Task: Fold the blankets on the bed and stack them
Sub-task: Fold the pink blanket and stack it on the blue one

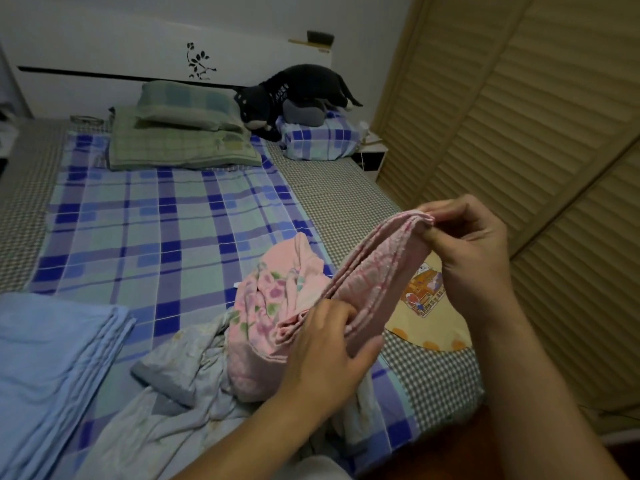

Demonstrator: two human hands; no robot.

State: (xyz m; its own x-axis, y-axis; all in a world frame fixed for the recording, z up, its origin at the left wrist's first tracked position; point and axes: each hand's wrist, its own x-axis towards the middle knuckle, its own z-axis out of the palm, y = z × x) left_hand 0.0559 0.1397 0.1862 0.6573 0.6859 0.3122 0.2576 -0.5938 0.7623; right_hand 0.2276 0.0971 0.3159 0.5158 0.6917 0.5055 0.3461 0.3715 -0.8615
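- Bed [346,188], checked sheet under a blue plaid cover, flat and bare across its middle.
- Folded blue blanket [45,368], layered edges, at the near left.
- Pink blanket [374,275], soft and doubled, stretched between the hands above a crumpled pile.
- Right hand [467,244] pinches its raised corner.
- Left hand [325,344] grips its lower end.

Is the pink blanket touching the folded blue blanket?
Apart. In the head view the pink blanket, held by both hands, is separated from the folded blue blanket by a wide stretch of plaid sheet.
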